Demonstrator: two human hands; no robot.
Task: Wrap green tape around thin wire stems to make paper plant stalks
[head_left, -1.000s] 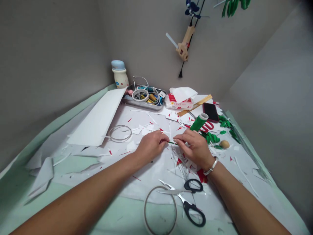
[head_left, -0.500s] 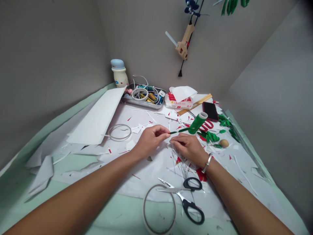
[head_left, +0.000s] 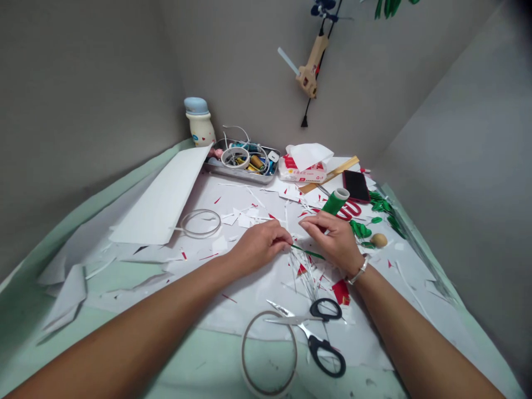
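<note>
Scrap-strewn paper [head_left: 249,291], left hand [head_left: 258,248], right hand [head_left: 333,237] flanking green stem [head_left: 308,252].

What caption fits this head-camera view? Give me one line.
Left hand pinches green-wrapped wire near right hand and a green tape roll.

Two hands [head_left: 260,249], one pair of black-handled scissors [head_left: 320,349], one phone [head_left: 355,186]

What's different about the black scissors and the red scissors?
The black scissors have black handles; the red scissors have red ones. The black scissors lie closer to the person, in full view; the red scissors lie farther away, partly behind a green thread spool. Both have metal blades.
</note>
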